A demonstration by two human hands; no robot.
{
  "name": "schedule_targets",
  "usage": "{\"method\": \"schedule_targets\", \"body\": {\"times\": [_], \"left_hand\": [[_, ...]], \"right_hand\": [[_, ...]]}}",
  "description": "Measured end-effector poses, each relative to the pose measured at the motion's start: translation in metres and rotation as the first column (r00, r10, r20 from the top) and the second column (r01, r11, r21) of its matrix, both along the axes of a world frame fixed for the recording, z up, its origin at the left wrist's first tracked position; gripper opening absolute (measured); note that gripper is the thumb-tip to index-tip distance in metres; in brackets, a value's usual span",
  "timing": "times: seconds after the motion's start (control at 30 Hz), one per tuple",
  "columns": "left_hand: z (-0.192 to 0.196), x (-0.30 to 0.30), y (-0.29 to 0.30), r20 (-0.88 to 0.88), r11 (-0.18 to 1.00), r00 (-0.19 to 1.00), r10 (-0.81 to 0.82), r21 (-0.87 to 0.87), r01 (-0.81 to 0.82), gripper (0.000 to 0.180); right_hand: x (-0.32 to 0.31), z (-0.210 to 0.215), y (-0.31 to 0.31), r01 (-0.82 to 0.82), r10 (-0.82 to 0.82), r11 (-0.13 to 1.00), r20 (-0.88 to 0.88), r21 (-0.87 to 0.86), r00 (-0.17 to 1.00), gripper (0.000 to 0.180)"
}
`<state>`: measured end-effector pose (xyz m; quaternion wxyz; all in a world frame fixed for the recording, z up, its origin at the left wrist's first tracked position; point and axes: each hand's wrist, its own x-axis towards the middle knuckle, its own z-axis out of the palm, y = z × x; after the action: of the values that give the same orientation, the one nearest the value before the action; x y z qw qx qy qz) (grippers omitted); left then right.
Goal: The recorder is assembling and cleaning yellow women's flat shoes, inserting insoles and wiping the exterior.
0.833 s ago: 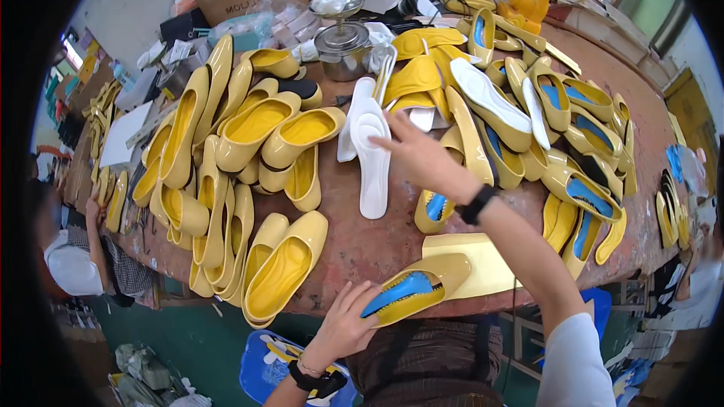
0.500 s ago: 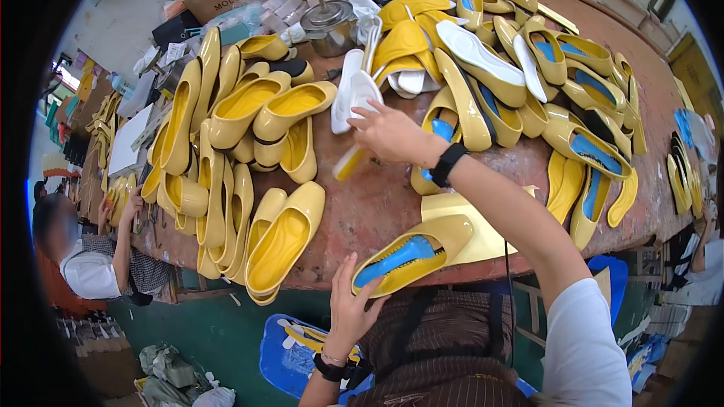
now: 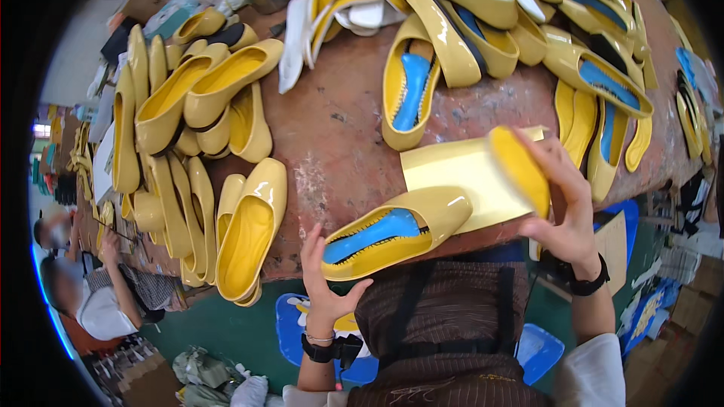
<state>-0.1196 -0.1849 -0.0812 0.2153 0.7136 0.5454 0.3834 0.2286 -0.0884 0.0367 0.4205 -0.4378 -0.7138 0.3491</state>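
My right hand pinches a yellow insole over the pale sheet. My left hand is spread, grasping nothing, beside the heel of the blue-lined shoe at the table's near edge; contact I can't tell.

By the left fingers, the shoe looks smooth and glossy, its blue strip slick like plastic. In the right fingers, the blurred insole looks matt. Left of them, the sheet resembles smooth paper; beyond, the table is scuffed.
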Motion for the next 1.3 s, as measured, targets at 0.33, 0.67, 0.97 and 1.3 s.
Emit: {"method": "schedule_targets", "body": {"times": [0.33,0.67,0.97,1.3], "left_hand": [[-0.018,0.006,-0.005,0.141,0.999,0.989,0.033,-0.043,-0.027,0.133],[-0.023,-0.002,-0.006,0.169,0.999,0.985,-0.021,-0.038,0.028,0.136],[-0.029,-0.008,-0.007,0.269,0.994,0.960,-0.074,-0.061,0.094,0.139],[-0.022,-0.016,0.003,0.375,0.982,0.921,-0.107,-0.102,0.156,0.128]], "right_hand": [[-0.098,-0.066,-0.011,-0.418,0.283,0.883,0.468,0.214,0.837,0.044],[-0.153,-0.102,-0.021,-0.430,0.419,0.903,0.191,0.019,0.888,0.032],[-0.163,-0.105,-0.020,-0.458,0.449,0.888,0.253,-0.026,0.857,0.029],[-0.170,-0.123,-0.011,-0.699,0.627,0.703,0.351,0.130,0.695,0.043]]}}
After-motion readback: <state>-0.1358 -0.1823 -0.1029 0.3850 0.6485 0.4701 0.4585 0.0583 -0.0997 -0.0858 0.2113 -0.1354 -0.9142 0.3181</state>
